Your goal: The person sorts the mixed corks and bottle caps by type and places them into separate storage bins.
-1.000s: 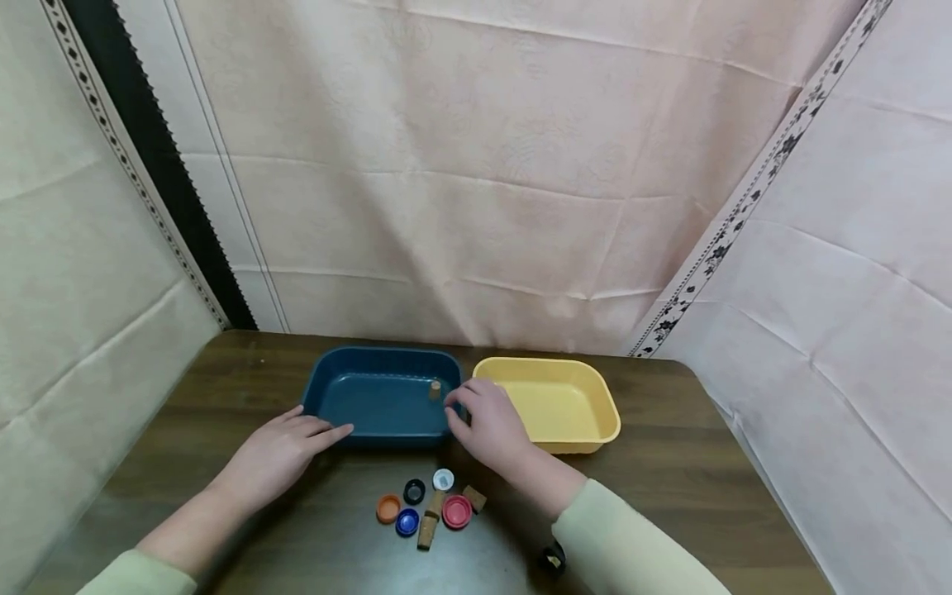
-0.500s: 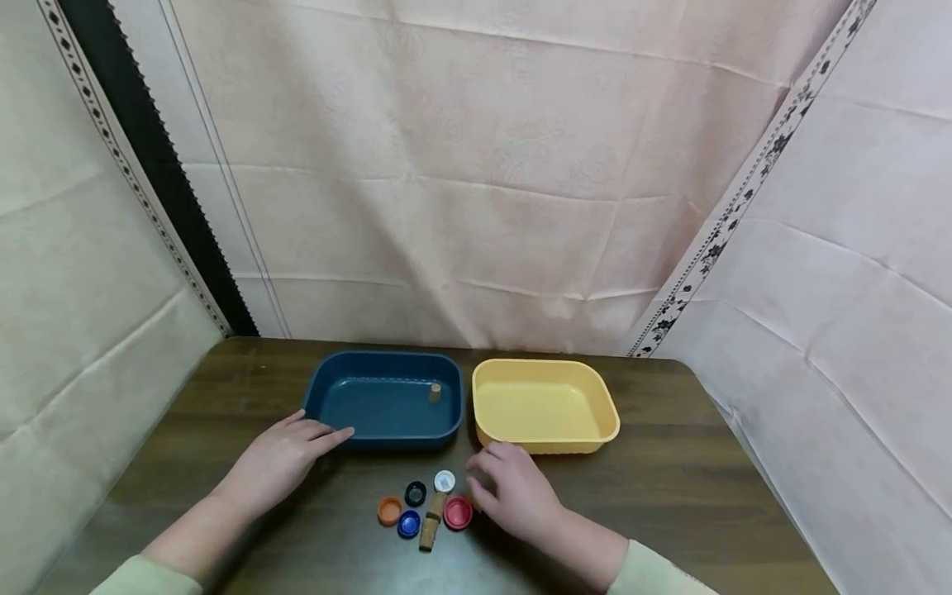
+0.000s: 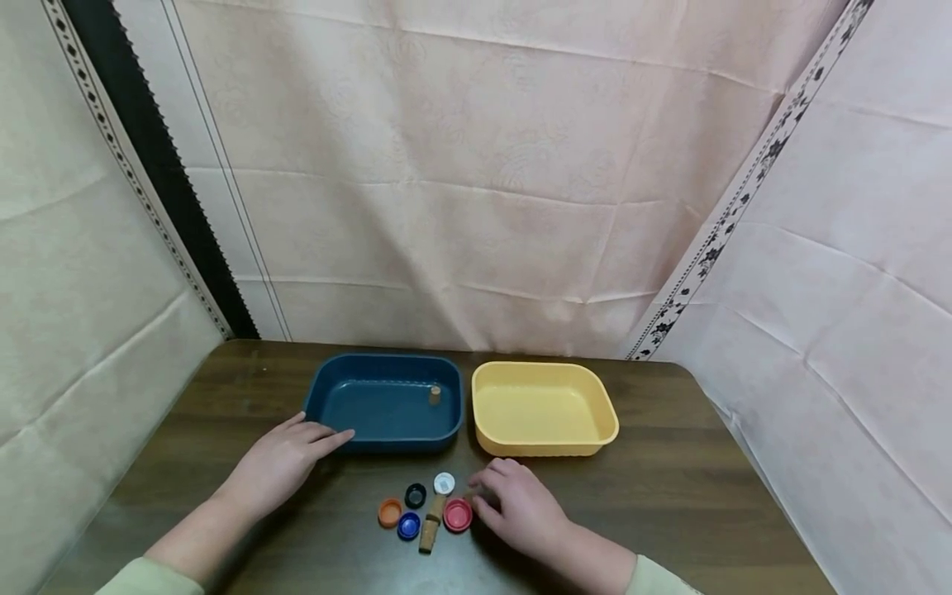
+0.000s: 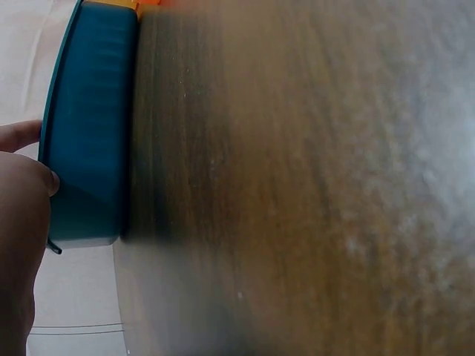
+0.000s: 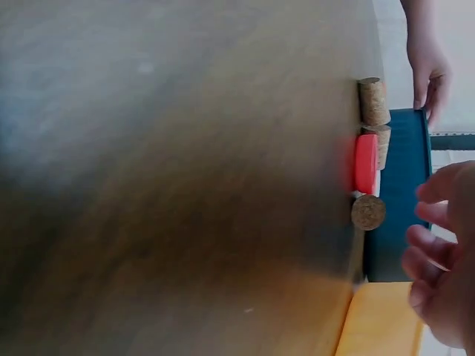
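My left hand (image 3: 277,463) rests at the front left corner of a blue tray (image 3: 383,445), its fingers extended at the rim. A single cork (image 3: 435,395) stands inside this tray. My right hand (image 3: 522,509) hovers beside a red bottle cap (image 3: 457,515), fingers loosely bent. Close to its fingertips is a cork (image 5: 368,213), mostly hidden in the head view. Two more corks, an upper one (image 3: 435,506) and a lower one (image 3: 428,537), lie left of the red cap. Around them are a white cap (image 3: 444,483), black cap (image 3: 415,496), blue cap (image 3: 408,525) and orange cap (image 3: 389,513).
A yellow tray (image 3: 546,450) stands to the right of the blue one, with a narrow gap between them. Both are near the back edge of a dark wooden table (image 3: 669,512). Pale cloth (image 3: 476,165) hangs behind and at both sides.
My right hand has moved from the blue tray's right rim back toward me, to the right side of the caps and corks. The left hand has stayed at the tray's corner.
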Motion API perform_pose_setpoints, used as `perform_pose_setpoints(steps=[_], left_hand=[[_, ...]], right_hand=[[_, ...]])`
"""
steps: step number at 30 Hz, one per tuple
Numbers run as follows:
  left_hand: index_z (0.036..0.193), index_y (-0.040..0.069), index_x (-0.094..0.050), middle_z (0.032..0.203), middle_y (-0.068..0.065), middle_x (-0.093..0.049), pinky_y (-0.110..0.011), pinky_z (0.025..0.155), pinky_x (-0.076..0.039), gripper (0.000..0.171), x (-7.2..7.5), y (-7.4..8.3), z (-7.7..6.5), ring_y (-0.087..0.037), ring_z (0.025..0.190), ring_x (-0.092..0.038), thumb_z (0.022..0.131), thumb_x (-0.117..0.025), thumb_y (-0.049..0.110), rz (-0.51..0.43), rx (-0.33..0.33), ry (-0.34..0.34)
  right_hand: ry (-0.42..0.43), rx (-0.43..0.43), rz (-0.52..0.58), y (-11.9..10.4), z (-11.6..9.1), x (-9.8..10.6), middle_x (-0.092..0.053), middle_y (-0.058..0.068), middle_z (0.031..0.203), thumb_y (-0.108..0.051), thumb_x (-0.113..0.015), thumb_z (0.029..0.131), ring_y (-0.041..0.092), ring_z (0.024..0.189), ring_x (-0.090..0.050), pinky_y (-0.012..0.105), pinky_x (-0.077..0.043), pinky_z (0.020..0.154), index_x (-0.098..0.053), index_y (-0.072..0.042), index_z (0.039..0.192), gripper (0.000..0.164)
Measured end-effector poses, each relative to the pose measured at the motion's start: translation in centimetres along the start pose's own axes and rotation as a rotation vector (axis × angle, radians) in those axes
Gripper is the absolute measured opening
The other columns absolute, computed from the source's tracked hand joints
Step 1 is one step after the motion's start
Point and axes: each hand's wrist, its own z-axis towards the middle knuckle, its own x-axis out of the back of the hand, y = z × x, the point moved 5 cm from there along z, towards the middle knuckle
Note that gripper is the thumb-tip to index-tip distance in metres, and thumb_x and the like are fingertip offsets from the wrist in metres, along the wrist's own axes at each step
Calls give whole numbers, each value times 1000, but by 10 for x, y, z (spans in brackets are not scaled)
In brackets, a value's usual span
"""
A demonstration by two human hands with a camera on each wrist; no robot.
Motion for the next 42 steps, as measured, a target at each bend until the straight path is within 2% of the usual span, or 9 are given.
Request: perform_pose_setpoints(steps=[7,18,33,42], left_hand=[[130,20,-67,105,0,-73,-56,99,-48,62,-1,0,0,-20,99,-68,76,-78,-8,-1,-1,4],[130,21,-67,105,2,-73,-55,100,-48,62,-4,0,-1,-19,100,-68,77,-77,-8,2,-2,-4],[130,21,-67,106,1,-73,-55,100,-48,61,-4,1,-2,-19,101,-68,78,-77,-7,11,18,-8],[129,21,-68,105,2,-73,-54,100,-48,58,-1,0,-1,-19,100,-68,78,-76,-7,2,18,15]], right_hand=[[-129,-36,-51,1,7,-8,-58,-13,96,-30,-68,93,3,83,-52,24,-52,76,-71,-22,116,25],[-226,-96,-28,4,12,-15,-56,-14,89,-31,-69,91,4,75,-50,24,-51,70,-70,-23,117,27],[-237,-128,21,7,15,-20,-54,-14,85,-30,-69,91,4,72,-50,24,-48,65,-69,-23,115,25],[-207,-138,89,10,14,-18,-51,-13,85,-22,-72,87,5,72,-50,22,-46,64,-70,-25,108,21]])
